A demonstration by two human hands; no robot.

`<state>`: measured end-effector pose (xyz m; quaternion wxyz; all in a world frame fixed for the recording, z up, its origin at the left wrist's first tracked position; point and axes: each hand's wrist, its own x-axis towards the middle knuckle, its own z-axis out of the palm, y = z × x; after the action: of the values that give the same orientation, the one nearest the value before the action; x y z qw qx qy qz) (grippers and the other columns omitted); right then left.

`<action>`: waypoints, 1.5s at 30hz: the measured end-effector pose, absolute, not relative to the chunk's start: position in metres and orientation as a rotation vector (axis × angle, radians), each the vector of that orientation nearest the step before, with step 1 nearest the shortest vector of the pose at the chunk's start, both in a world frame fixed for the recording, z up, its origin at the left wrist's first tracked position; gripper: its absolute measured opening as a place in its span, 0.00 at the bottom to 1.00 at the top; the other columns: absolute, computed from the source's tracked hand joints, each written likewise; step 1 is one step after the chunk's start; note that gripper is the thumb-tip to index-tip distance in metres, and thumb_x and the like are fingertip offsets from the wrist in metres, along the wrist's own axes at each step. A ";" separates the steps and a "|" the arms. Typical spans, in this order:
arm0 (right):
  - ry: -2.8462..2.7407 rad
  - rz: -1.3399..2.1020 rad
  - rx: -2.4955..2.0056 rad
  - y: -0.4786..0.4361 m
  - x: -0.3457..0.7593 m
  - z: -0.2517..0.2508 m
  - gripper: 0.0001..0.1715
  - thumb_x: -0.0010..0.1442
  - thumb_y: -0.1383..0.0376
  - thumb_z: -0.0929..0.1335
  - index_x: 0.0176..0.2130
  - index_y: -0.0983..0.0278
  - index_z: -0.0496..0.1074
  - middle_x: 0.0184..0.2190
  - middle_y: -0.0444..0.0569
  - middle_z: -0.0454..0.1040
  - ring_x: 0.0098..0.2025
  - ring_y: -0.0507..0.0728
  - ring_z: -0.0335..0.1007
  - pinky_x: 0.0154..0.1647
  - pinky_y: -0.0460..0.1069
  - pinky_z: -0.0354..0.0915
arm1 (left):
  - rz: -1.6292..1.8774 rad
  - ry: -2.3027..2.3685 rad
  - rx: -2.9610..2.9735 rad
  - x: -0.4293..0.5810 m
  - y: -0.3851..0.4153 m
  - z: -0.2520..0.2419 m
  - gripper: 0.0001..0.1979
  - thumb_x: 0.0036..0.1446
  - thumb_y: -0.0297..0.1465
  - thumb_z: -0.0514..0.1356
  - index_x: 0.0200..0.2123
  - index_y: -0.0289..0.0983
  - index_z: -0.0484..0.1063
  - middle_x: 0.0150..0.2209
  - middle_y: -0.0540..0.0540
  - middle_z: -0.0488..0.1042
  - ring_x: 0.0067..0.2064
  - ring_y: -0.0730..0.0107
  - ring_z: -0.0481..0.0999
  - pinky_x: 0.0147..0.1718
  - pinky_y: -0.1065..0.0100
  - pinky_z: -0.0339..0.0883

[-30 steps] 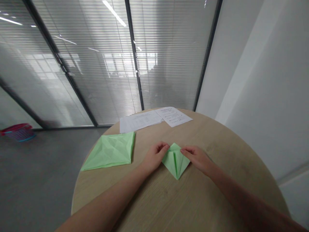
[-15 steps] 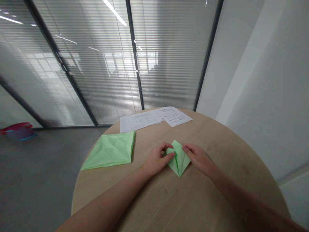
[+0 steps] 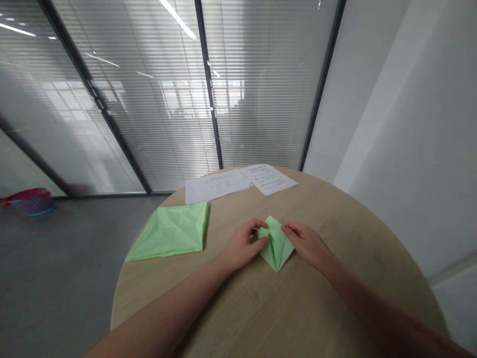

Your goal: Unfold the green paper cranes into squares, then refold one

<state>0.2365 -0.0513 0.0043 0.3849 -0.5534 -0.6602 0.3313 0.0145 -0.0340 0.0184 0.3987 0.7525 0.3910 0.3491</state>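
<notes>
A small diamond of folded light green paper [image 3: 276, 243] lies on the wooden table between my hands, one corner toward me and a crease line down its front. My left hand [image 3: 244, 243] grips its left side, thumb on a raised flap and fingers curled at the upper left edge. My right hand [image 3: 305, 243] pinches the right corner, thumb and fingers pressed together there. Parts of both side edges are hidden under my fingers.
A larger creased green paper stack [image 3: 173, 231] lies at the table's left. Printed white sheets [image 3: 218, 186] overlap at the far edge of the round table [image 3: 357, 233]. A red and blue basket [image 3: 32, 201] stands on the floor at left. Glass panels with blinds rise behind.
</notes>
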 end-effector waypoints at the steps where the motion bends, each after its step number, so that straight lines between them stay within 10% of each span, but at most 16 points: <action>1: -1.676 0.834 -1.416 -0.051 0.236 0.005 0.24 0.66 0.49 0.61 0.36 0.63 0.76 0.31 0.49 0.76 0.34 0.57 0.71 0.35 0.48 0.63 | 0.877 0.989 1.906 0.014 -0.034 0.019 0.17 0.58 0.35 0.63 0.49 0.38 0.73 0.39 0.46 0.76 0.39 0.65 0.74 0.41 0.62 0.69; 29: -1.430 1.061 -1.411 -0.046 0.238 -0.005 0.25 0.62 0.46 0.64 0.35 0.64 0.75 0.28 0.50 0.74 0.29 0.56 0.68 0.29 0.47 0.60 | 0.830 0.928 2.024 0.011 -0.037 0.024 0.24 0.53 0.26 0.61 0.55 0.38 0.73 0.43 0.46 0.77 0.34 0.69 0.69 0.35 0.66 0.65; 45: -1.408 1.054 -1.369 -0.046 0.240 -0.008 0.24 0.65 0.48 0.64 0.39 0.64 0.78 0.36 0.53 0.80 0.35 0.58 0.73 0.35 0.49 0.67 | 0.885 0.774 2.105 0.010 -0.039 0.024 0.25 0.51 0.23 0.61 0.54 0.40 0.73 0.60 0.41 0.73 0.55 0.58 0.75 0.49 0.59 0.72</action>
<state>0.2398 -0.0456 -0.0078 0.4404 -0.5514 -0.5672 0.4246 0.0104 -0.0385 0.0239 0.3571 0.8155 0.3000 0.3428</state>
